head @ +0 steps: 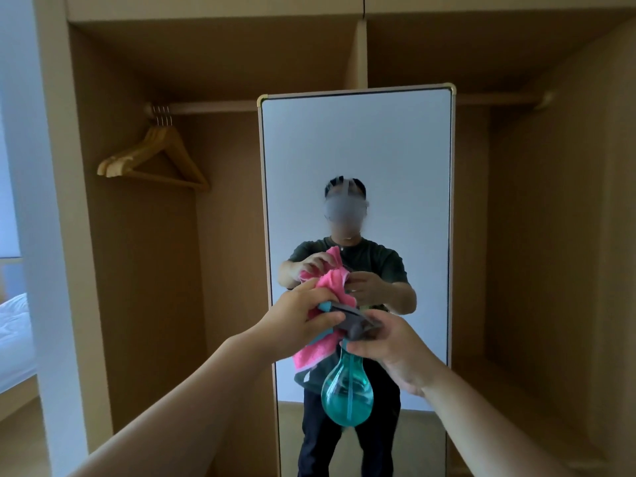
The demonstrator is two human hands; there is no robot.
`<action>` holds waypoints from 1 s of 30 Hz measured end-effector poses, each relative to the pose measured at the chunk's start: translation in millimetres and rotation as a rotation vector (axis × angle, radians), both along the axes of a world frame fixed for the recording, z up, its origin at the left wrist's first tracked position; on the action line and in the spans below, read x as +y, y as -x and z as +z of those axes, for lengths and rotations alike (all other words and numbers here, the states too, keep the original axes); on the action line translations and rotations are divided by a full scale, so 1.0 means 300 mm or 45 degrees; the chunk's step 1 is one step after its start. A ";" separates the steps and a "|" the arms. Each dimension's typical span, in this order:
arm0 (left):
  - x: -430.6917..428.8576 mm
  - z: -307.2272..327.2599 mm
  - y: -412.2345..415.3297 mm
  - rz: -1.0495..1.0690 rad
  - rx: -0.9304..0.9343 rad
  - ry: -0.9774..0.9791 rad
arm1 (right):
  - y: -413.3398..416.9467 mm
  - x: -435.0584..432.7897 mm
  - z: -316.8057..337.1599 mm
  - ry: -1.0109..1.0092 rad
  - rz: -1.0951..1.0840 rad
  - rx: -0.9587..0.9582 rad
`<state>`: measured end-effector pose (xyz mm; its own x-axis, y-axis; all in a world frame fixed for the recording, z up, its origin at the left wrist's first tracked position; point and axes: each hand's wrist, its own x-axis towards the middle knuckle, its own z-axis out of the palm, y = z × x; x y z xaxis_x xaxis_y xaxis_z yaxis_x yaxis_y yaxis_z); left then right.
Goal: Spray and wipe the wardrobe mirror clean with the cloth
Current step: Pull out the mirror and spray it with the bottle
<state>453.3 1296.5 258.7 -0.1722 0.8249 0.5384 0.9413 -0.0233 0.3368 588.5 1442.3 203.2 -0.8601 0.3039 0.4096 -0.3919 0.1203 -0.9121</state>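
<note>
While the tall mirror (358, 149) stands upright in the middle of the open wardrobe (550, 235), the pink cloth (318, 352) is bunched in front of its lower half, gripped by the left hand (299, 315). The right hand (392, 346) grasps the neck of the teal spray bottle (347, 397), which touches the cloth. Wooden hangers (155, 156) hang on the rail (213, 106) to the left; a bed (13, 325) shows at the far left

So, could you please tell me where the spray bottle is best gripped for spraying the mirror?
Grip the spray bottle round its narrow neck, under the grey trigger head, from the right, where the right hand is: the round belly looks too wide, and the left hand with the cloth crowds the other side.
</note>
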 end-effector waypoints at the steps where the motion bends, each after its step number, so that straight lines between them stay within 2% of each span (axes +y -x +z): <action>1: 0.000 0.005 0.005 0.021 0.010 -0.006 | -0.001 -0.002 0.006 -0.007 -0.023 0.027; 6: -0.017 0.038 0.024 0.165 -0.067 -0.016 | -0.044 -0.017 0.077 0.083 -0.024 0.151; 11: -0.022 0.057 0.009 0.189 -0.005 0.021 | -0.067 -0.043 0.139 0.073 -0.041 0.181; 15: 0.007 0.064 -0.025 0.166 0.057 -0.075 | -0.064 -0.078 0.161 0.088 0.011 0.207; 18: 0.033 0.072 -0.055 0.144 0.061 -0.151 | -0.052 -0.086 0.170 0.110 -0.080 0.194; 22: 0.051 0.099 -0.053 0.137 0.139 -0.130 | -0.059 -0.062 0.201 0.124 -0.192 0.121; 27: 0.012 0.174 0.000 0.218 0.199 -0.204 | -0.116 0.023 0.307 0.192 -0.243 0.163; 30: -0.023 0.215 0.034 0.258 0.160 -0.227 | -0.167 0.071 0.414 0.182 -0.412 0.221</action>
<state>443.2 1289.5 323.1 -0.2464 0.6708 0.6995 0.9669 0.1208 0.2247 638.6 1463.6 327.4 -0.6319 0.6126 0.4748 -0.5046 0.1398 -0.8520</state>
